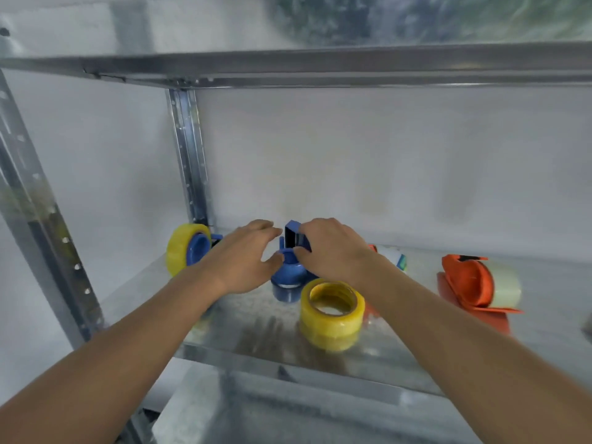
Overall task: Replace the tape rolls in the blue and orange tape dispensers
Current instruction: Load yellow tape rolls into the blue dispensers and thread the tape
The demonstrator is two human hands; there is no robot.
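A blue tape dispenser [290,277] stands on end in the middle of the metal shelf [256,322]. My right hand [326,248] grips its upper handle part. My left hand [246,254] reaches in from the left, fingers spread, with the thumb touching the dispenser's hub. A loose yellow tape roll [333,310] lies flat just in front of it. At the back left a second blue dispenser [199,248] carries a yellow roll [181,248]. On the right an orange dispenser [469,285] lies with a pale clear roll [506,288] on it.
A white and blue-green object [395,256] lies behind my right wrist, partly hidden. Steel uprights [189,155] stand at the back left, and another shelf edge [320,67] runs overhead. A white wall closes the back.
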